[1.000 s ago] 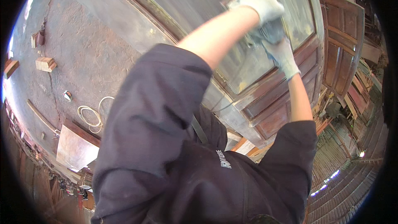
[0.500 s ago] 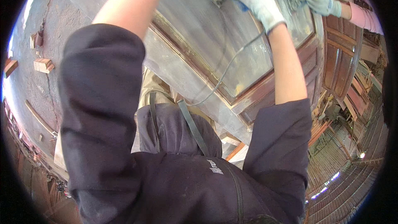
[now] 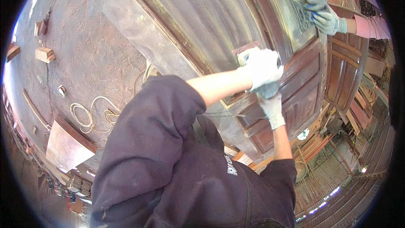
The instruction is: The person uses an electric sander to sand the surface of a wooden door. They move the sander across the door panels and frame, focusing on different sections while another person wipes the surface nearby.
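My left hand point(image 3: 265, 68), in a white work glove, is closed over a corded power sander, whose reddish base edge point(image 3: 246, 48) shows beyond the fingers. Just below it, my right hand point(image 3: 272, 107), gloved too, is wrapped round the sander's rear part. Most of the tool's body is hidden under the gloves. The sander rests at the near end of a long recessed panel in a dark wooden door point(image 3: 198, 17), whose surface is dusty and partly worn pale. A thin dark cord point(image 3: 223, 114) runs from the tool toward my body.
At the upper right, a co-worker's gloved hands point(image 3: 322, 12) press on the same door; pink sleeves point(image 3: 371, 26) show. Another panelled door point(image 3: 341, 69) stands beyond. On the floor at left are a coiled pale hose point(image 3: 86, 118), wood blocks point(image 3: 44, 54) and a board point(image 3: 67, 145).
Both my hands and the sander have come from the door's far part toward me. My left arm has swung right across my front. The co-worker's hands have stayed near the same spot.
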`<action>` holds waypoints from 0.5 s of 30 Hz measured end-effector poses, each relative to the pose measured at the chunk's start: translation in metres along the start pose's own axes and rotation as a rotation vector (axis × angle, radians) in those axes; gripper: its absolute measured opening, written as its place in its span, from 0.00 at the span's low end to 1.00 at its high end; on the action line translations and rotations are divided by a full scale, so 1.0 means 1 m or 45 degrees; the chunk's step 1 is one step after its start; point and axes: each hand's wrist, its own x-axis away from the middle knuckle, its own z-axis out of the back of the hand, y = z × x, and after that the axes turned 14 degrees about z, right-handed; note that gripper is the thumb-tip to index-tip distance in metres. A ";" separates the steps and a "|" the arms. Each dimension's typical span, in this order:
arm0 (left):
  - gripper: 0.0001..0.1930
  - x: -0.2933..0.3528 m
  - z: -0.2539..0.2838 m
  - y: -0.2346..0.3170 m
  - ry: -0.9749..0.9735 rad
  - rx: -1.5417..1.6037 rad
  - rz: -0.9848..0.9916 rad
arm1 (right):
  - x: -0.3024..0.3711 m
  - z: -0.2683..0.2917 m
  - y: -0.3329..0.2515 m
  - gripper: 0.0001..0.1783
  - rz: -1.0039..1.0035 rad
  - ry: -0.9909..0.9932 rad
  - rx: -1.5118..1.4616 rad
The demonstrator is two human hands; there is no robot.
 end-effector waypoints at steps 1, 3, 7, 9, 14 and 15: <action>0.20 0.005 -0.017 -0.012 0.091 0.096 -0.055 | 0.003 -0.001 -0.011 0.24 0.033 -0.010 -0.127; 0.20 0.006 -0.013 -0.023 0.039 0.234 -0.057 | -0.003 -0.007 -0.010 0.23 0.128 0.047 -0.036; 0.24 -0.033 0.066 -0.014 0.010 0.229 0.008 | -0.066 0.008 -0.022 0.31 0.093 -0.003 0.157; 0.24 -0.067 0.103 -0.020 0.150 0.241 -0.052 | -0.115 0.019 -0.067 0.28 0.262 0.188 0.210; 0.19 -0.117 0.224 -0.047 0.467 0.250 -0.065 | -0.224 0.029 -0.178 0.36 -0.027 0.064 0.439; 0.17 -0.125 0.251 -0.055 0.419 0.131 -0.207 | -0.238 0.028 -0.199 0.33 0.225 0.113 0.432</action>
